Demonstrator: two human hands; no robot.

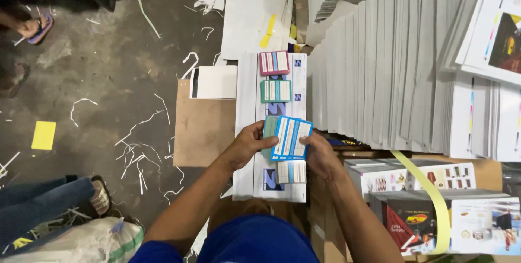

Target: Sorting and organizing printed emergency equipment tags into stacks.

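Risk-wise, the big leaning rows of white sheets (380, 62) crowd the right edge of the printed board (247, 111), so one elbow bump could probably topple them. The concrete floor (97, 73) is littered with paper trimmings. Both the left hand (247, 145) and right hand (320, 154) pinch a blue card stack (290, 138) above the board's middle; loose grip, they'd fan out.

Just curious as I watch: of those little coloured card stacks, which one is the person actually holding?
The blue-edged stack, gripped between both hands. The pink-edged stack and green-edged stack lie untouched farther away on the white sheet.
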